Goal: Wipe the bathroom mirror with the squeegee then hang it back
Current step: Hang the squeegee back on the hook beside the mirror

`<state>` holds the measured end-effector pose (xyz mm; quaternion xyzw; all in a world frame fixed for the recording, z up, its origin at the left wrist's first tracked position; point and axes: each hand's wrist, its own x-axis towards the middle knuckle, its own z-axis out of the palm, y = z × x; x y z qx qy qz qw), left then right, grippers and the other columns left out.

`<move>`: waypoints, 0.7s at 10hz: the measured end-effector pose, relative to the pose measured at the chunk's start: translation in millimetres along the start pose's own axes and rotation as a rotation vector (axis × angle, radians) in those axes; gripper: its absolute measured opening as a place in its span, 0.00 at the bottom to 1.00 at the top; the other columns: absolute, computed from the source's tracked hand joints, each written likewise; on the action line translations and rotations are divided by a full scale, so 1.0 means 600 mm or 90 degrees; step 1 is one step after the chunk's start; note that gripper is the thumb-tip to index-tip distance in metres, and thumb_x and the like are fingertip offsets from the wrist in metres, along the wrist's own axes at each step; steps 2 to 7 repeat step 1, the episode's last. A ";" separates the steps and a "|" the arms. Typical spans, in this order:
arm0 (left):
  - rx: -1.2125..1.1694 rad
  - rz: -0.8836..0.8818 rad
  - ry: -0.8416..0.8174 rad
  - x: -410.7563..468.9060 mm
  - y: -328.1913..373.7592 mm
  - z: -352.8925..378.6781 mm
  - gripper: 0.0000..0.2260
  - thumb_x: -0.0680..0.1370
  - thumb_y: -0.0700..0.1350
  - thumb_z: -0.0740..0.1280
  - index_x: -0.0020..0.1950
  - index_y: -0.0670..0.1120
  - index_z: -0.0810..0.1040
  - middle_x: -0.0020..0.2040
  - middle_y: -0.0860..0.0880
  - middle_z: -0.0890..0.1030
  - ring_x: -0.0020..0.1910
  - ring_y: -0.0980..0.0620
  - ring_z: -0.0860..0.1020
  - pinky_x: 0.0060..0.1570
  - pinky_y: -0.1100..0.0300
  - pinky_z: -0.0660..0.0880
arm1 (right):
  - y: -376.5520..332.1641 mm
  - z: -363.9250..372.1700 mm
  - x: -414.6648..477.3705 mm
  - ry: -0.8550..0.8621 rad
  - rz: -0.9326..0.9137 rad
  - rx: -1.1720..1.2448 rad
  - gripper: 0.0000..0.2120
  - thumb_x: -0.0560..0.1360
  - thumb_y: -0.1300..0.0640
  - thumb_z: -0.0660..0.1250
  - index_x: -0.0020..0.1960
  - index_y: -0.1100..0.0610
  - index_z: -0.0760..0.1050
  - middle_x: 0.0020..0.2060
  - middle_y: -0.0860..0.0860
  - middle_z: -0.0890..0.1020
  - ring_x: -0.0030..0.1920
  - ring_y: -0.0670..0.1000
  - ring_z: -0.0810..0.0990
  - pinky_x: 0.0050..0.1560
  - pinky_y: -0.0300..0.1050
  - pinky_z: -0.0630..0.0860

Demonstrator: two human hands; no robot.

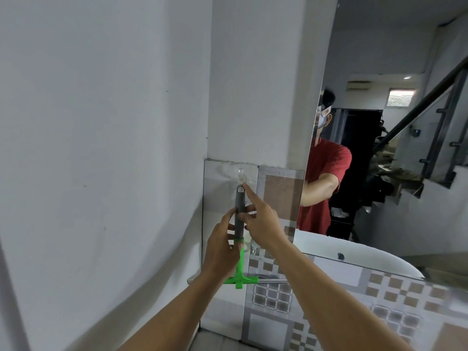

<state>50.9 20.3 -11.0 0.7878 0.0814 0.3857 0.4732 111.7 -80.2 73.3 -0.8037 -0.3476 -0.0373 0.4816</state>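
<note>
The squeegee [239,214] has a grey handle and a green neck and crossbar, and it points handle-up against the tiled wall. Its hanging hole sits just below a clear wall hook [241,173]. My left hand [222,249] grips the lower handle near the green collar. My right hand [260,221] touches the handle from the right, thumb and fingers on it, with the index finger stretched up toward the hook. The mirror [379,148] fills the right side and reflects a person in a red shirt.
A plain white wall [101,148] runs along the left and meets the tiled panel [278,193] at a corner. Patterned brown and white tiles [379,300] spread below the mirror. A white basin rim [354,252] shows in the reflection.
</note>
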 end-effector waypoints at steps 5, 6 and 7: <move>0.015 0.010 0.011 -0.004 0.002 -0.004 0.33 0.76 0.37 0.72 0.75 0.62 0.68 0.54 0.52 0.82 0.49 0.56 0.83 0.45 0.52 0.84 | -0.009 -0.005 -0.011 -0.018 0.012 -0.007 0.40 0.80 0.60 0.67 0.79 0.34 0.49 0.57 0.50 0.80 0.53 0.52 0.82 0.56 0.55 0.82; 0.015 0.010 0.011 -0.004 0.002 -0.004 0.33 0.76 0.37 0.72 0.75 0.62 0.68 0.54 0.52 0.82 0.49 0.56 0.83 0.45 0.52 0.84 | -0.009 -0.005 -0.011 -0.018 0.012 -0.007 0.40 0.80 0.60 0.67 0.79 0.34 0.49 0.57 0.50 0.80 0.53 0.52 0.82 0.56 0.55 0.82; 0.015 0.010 0.011 -0.004 0.002 -0.004 0.33 0.76 0.37 0.72 0.75 0.62 0.68 0.54 0.52 0.82 0.49 0.56 0.83 0.45 0.52 0.84 | -0.009 -0.005 -0.011 -0.018 0.012 -0.007 0.40 0.80 0.60 0.67 0.79 0.34 0.49 0.57 0.50 0.80 0.53 0.52 0.82 0.56 0.55 0.82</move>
